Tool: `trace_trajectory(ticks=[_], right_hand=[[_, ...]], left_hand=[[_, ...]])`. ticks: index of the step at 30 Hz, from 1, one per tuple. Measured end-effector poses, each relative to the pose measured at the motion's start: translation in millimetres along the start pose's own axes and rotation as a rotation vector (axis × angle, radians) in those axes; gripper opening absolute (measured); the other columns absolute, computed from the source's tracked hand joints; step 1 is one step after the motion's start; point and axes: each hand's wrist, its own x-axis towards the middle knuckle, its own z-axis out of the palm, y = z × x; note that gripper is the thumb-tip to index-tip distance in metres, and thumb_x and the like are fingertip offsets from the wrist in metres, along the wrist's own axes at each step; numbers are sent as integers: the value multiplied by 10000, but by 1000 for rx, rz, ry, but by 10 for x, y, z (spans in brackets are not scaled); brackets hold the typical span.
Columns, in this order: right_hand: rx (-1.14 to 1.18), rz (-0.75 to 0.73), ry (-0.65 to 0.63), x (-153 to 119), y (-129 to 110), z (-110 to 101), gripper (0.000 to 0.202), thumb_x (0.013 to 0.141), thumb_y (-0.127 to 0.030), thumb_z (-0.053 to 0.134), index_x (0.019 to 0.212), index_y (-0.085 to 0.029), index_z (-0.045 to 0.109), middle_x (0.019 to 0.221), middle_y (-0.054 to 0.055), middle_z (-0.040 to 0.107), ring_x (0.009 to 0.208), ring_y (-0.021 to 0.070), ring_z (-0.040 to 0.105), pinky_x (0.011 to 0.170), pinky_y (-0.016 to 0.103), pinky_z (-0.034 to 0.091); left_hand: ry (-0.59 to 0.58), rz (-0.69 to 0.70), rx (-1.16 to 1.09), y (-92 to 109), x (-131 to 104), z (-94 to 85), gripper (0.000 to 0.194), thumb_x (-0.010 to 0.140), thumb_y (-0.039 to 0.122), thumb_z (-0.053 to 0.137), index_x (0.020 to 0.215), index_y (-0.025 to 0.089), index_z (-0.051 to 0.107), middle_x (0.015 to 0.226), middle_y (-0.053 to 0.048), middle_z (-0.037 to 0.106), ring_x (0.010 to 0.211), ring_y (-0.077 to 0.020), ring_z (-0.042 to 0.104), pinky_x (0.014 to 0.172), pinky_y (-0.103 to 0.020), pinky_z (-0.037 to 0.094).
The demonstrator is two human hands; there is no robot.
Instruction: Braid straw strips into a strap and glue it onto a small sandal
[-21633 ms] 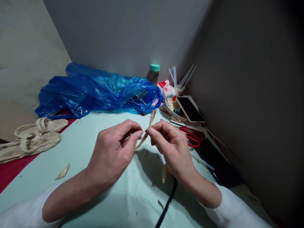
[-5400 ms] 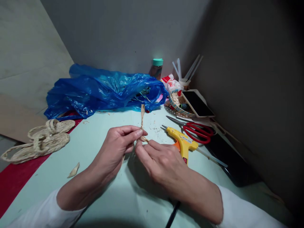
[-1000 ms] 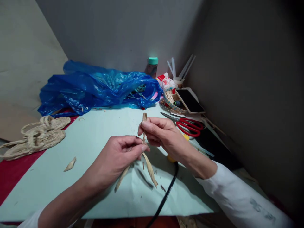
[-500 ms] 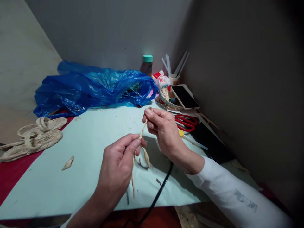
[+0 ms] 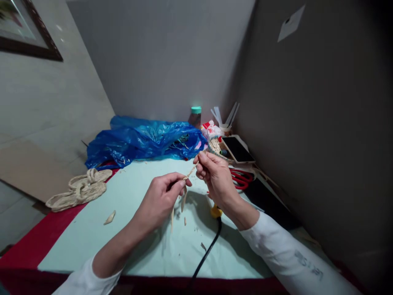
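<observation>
A thin twisted cord of pale plant fibre (image 5: 190,171) runs between my two hands over the table. My left hand (image 5: 164,192) pinches its lower part between thumb and forefinger, and two loose strands (image 5: 184,200) dangle below that grip. Up and to the right, my right hand (image 5: 216,174) pinches the cord's other end. A pair of woven fibre sandals (image 5: 81,191) lies at the table's left side. Red-handled scissors (image 5: 242,178) rest just beyond my right wrist, partly covered by it.
A crumpled blue plastic bag (image 5: 144,139) spreads along the back. A green-capped bottle (image 5: 195,116), a small woven basket (image 5: 214,146) and a phone (image 5: 238,149) stand or lie at the back right. A black cable (image 5: 208,250) with a yellow end crosses the front.
My view has tilted up, so things sit lower and a picture frame shows at left. The cord between my hands slants more to the right; both pinches hold.
</observation>
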Motion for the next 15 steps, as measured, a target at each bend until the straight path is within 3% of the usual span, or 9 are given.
trace_trajectory(ticks=[3, 9, 15], right_hand=[[44, -17, 41, 148, -104, -5, 302, 732, -416, 749, 708, -143, 622, 555, -56, 481, 470, 44, 349, 450, 183, 273], [52, -88, 94, 515, -363, -91, 320, 635, -414, 783, 658, -149, 606, 512, -65, 455, 436, 43, 312, 400, 177, 235], [18, -85, 110, 671, -437, -159, 332, 610, -421, 788, 625, -146, 602, 489, -67, 432, 424, 39, 279, 386, 175, 185]], left_hand=[[-31, 78, 94, 69, 275, -98, 242, 810, 306, 517, 832, 137, 688, 588, 43, 458, 527, -105, 348, 503, -232, 268], [-242, 172, 138, 360, 831, -223, 270, 783, 312, 534, 826, 121, 720, 545, 59, 381, 498, -90, 271, 462, -222, 199], [-352, 220, 131, 352, 979, -184, 274, 840, 340, 515, 860, 127, 688, 556, 72, 324, 491, -83, 244, 457, -213, 185]])
